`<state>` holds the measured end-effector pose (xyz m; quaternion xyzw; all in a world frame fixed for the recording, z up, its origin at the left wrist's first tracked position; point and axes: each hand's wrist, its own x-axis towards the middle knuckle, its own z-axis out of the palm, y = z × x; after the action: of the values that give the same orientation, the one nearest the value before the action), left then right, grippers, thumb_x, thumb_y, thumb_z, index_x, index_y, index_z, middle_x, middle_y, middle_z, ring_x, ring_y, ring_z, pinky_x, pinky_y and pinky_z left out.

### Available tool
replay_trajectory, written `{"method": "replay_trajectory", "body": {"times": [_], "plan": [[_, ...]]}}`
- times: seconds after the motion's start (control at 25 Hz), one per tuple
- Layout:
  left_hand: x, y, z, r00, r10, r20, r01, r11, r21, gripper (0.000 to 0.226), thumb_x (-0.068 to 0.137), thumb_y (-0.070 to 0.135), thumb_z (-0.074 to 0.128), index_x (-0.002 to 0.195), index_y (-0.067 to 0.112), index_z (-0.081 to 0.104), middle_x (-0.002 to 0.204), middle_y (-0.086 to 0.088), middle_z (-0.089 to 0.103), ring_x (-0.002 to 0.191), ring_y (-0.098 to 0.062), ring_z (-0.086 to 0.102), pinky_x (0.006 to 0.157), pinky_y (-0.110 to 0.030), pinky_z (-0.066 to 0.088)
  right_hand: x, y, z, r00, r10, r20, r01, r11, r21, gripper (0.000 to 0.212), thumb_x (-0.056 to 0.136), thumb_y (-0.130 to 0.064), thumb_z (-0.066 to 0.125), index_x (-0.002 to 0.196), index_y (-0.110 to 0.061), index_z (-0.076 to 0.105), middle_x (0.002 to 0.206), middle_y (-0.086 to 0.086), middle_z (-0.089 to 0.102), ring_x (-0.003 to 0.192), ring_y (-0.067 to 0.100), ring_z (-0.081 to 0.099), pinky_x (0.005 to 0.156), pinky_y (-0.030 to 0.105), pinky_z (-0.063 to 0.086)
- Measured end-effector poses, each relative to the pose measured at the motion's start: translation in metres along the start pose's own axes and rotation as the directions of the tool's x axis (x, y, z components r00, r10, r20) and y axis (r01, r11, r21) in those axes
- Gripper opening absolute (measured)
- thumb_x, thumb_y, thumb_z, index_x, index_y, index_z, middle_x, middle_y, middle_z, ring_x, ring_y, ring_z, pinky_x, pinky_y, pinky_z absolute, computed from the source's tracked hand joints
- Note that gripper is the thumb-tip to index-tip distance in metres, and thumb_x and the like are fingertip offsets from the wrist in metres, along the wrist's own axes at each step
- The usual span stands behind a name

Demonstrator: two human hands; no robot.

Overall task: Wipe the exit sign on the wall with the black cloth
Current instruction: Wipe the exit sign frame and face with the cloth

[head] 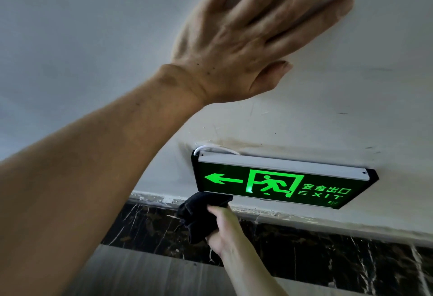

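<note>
Below the glossy rectangular exit sign (276, 184), right hand (222, 227) fingers clamped on crumpled black cloth (199, 216); left hand (234, 45) fingers splayed flat on matte wall (351, 108).

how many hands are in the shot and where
2. The left hand is pressed flat, fingers spread, on the white wall above the exit sign. The right hand grips the black cloth at the sign's lower left corner.

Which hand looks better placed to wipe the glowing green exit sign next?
The right hand: it grips the crumpled black cloth at the green-lit exit sign's lower left corner. The left hand is flat on the white wall above.
</note>
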<state>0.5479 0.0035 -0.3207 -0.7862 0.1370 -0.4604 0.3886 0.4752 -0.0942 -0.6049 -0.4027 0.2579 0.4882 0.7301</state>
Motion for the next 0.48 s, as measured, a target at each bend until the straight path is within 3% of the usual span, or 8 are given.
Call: {"method": "replay_trajectory", "body": {"times": [0.2,0.28,0.36,0.4,0.48], "plan": [[0.001,0.001,0.001,1.0,0.004,-0.018,-0.004,1.0,-0.007,0.057,0.097,0.046,0.046,0.151,0.029,0.047,0.15,0.001,0.054,0.131,-0.028,0.058,0.096,-0.058,0.05,-0.017,0.009,-0.01,0.996,0.07,0.048,-0.052,0.951,-0.305,0.034,0.081,0.01,0.059,0.111,-0.006,0.065,0.102,0.025,0.074,0.099,0.042,0.067,0.089,0.055,0.052],[0.0,0.0,0.005,0.999,-0.005,-0.039,0.005,1.0,0.005,0.06,0.097,0.045,0.047,0.154,0.026,0.043,0.153,-0.001,0.051,0.136,-0.029,0.051,0.102,-0.059,0.045,-0.035,0.006,-0.035,0.999,-0.038,0.029,0.045,0.951,-0.306,0.037,0.079,0.012,0.063,0.109,-0.008,0.066,0.098,0.022,0.075,0.096,0.042,0.068,0.088,0.051,0.053],[-0.001,0.0,0.008,0.998,-0.013,-0.059,0.013,1.0,-0.009,0.063,0.098,0.044,0.047,0.157,0.023,0.036,0.158,-0.005,0.043,0.141,-0.032,0.039,0.109,-0.059,0.033,-0.058,-0.006,-0.066,0.973,-0.211,-0.092,0.189,0.96,-0.207,0.034,0.079,0.013,0.064,0.106,-0.008,0.065,0.092,0.022,0.076,0.088,0.042,0.071,0.078,0.047,0.056],[-0.002,0.0,0.01,0.997,-0.016,-0.07,0.015,1.0,-0.017,0.065,0.098,0.043,0.047,0.158,0.021,0.034,0.159,-0.006,0.038,0.141,-0.033,0.035,0.11,-0.06,0.027,-0.069,-0.016,-0.081,0.938,-0.299,-0.175,0.276,0.95,-0.143,0.032,0.08,0.012,0.065,0.104,-0.009,0.065,0.091,0.022,0.076,0.084,0.042,0.072,0.074,0.047,0.057],[-0.003,0.001,0.014,0.995,-0.023,-0.095,0.022,1.0,-0.008,0.069,0.097,0.043,0.049,0.159,0.018,0.032,0.16,-0.007,0.031,0.142,-0.035,0.033,0.11,-0.062,0.02,-0.093,-0.041,-0.106,0.801,-0.485,-0.35,0.49,0.868,-0.082,0.031,0.082,0.008,0.065,0.102,-0.017,0.065,0.098,0.02,0.074,0.088,0.04,0.071,0.079,0.054,0.057]]}}
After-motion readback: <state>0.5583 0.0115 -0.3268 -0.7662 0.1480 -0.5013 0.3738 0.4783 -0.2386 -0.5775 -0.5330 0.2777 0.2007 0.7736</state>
